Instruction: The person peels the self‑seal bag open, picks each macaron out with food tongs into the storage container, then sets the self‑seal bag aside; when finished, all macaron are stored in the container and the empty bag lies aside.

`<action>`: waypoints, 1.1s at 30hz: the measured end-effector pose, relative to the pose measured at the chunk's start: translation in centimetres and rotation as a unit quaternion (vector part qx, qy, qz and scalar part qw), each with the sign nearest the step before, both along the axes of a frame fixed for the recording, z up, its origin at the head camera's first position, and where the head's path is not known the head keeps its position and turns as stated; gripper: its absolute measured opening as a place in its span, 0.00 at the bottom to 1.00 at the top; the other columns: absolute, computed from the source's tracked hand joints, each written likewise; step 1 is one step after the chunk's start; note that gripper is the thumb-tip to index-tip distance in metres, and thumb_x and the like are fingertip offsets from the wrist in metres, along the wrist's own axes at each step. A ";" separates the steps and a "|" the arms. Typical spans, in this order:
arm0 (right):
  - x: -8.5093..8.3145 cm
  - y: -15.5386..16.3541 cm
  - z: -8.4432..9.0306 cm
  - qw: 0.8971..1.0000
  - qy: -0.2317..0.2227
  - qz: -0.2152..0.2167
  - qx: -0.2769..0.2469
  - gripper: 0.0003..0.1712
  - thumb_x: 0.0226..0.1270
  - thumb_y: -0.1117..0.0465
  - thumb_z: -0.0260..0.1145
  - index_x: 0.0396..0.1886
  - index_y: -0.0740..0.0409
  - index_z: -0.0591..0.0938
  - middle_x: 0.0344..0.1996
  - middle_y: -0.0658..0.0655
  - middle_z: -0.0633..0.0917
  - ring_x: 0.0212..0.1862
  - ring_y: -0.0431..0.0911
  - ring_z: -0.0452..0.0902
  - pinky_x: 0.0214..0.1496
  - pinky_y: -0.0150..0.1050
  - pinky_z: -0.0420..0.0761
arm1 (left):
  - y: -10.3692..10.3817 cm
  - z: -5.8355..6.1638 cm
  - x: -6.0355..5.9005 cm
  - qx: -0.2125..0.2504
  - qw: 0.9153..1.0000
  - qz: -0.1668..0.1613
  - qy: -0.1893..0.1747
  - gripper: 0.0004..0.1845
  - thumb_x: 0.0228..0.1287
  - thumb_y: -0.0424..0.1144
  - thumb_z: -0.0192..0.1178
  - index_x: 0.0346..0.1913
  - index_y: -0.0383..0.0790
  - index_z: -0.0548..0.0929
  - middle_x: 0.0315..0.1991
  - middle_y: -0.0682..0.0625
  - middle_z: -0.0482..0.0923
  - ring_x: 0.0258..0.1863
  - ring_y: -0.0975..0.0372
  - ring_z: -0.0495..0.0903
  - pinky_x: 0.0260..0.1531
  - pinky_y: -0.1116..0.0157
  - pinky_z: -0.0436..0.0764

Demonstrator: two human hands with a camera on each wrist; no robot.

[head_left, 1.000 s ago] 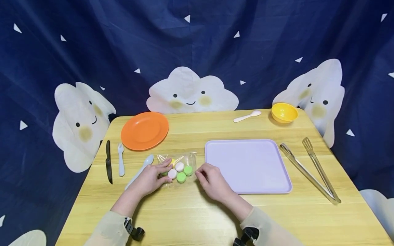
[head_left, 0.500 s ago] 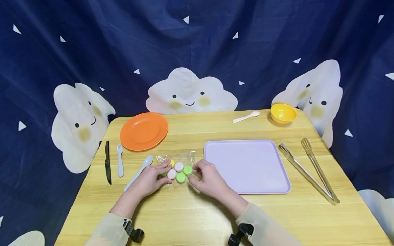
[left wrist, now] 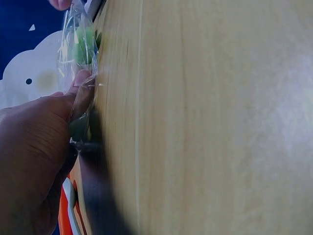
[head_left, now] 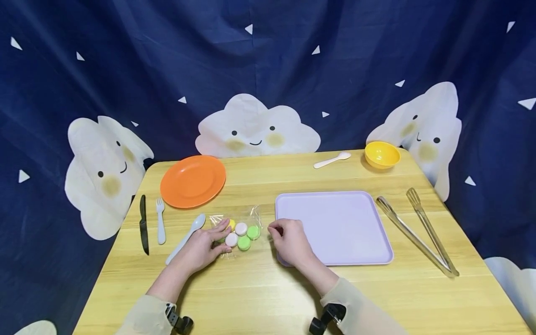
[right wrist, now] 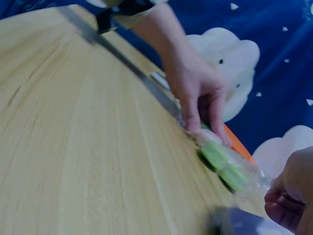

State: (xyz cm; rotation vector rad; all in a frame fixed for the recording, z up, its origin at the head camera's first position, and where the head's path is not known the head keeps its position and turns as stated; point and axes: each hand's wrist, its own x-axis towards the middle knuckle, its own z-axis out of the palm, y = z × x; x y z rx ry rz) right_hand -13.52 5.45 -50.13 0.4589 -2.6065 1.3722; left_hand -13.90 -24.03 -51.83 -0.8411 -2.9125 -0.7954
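A clear plastic bag [head_left: 253,215] lies at the middle of the table with several small macarons [head_left: 244,242] inside, green, pale pink and yellow. My left hand [head_left: 205,249] grips its left part, thumb at the near side and fingers over the far side. In the left wrist view, the left thumb [left wrist: 82,78] presses against the film. My right hand [head_left: 290,242] is at the other end, over the left edge of the lilac tray [head_left: 339,228]. Its fingers are curled and pinched together, and in the right wrist view the film [right wrist: 254,183] reaches right up to them.
An orange plate [head_left: 192,181], black knife [head_left: 144,225], light-blue fork [head_left: 161,221] and light-blue spoon [head_left: 188,235] lie on the left. A pale spoon [head_left: 332,160] and yellow bowl [head_left: 382,155] sit at the back right. Metal tongs [head_left: 418,237] lie right of the tray.
My right hand reached in to the bag's right edge, then drew back to the right with its fingers pinched. The left hand keeps its hold on the bag.
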 end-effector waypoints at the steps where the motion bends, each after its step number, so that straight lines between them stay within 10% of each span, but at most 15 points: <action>1: 0.0 0.2 -0.1 1.000 -0.001 -0.010 -0.012 0.03 0.67 0.71 0.73 0.35 0.63 0.92 0.27 0.50 0.89 0.31 0.39 0.84 0.37 0.37 0.86 | 0.0 0.0 0.0 0.000 1.000 0.000 0.000 0.34 0.61 0.45 0.78 0.67 0.35 0.82 0.72 0.44 0.72 0.71 0.53 0.73 0.67 0.50 0.74; 9: -1.3 0.0 -0.2 0.999 -0.006 0.003 -0.039 0.02 0.60 0.70 0.73 0.33 0.65 0.90 0.22 0.48 0.85 0.26 0.38 0.79 0.31 0.33 0.83 | 0.0 0.0 -0.1 0.006 1.000 0.000 0.001 0.33 0.61 0.44 0.79 0.66 0.35 0.82 0.71 0.43 0.72 0.71 0.52 0.73 0.67 0.50 0.74; 19: -3.1 -1.6 0.2 0.995 -0.009 0.051 0.084 0.02 0.67 0.69 0.74 0.34 0.60 0.91 0.28 0.51 0.89 0.32 0.41 0.84 0.38 0.36 0.86 | 0.3 -0.1 0.0 -0.002 1.000 -0.002 -0.008 0.32 0.63 0.47 0.78 0.66 0.36 0.82 0.72 0.45 0.72 0.71 0.54 0.72 0.67 0.52 0.75; 27: -3.2 -0.3 -0.4 0.999 -0.031 -0.035 -0.009 0.05 0.63 0.71 0.73 0.29 0.59 0.91 0.22 0.46 0.86 0.24 0.36 0.78 0.31 0.35 0.82 | 0.0 -0.1 0.0 0.004 1.000 0.003 -0.009 0.32 0.61 0.46 0.78 0.66 0.37 0.83 0.72 0.44 0.72 0.71 0.55 0.73 0.65 0.52 0.77; 33: -3.5 -0.3 -0.5 0.999 -0.036 -0.012 0.003 0.02 0.60 0.71 0.72 0.32 0.64 0.89 0.23 0.48 0.85 0.26 0.38 0.79 0.31 0.34 0.83 | -0.1 -0.1 0.0 0.003 1.000 0.001 0.001 0.32 0.61 0.46 0.78 0.66 0.36 0.83 0.71 0.43 0.73 0.71 0.54 0.73 0.65 0.51 0.77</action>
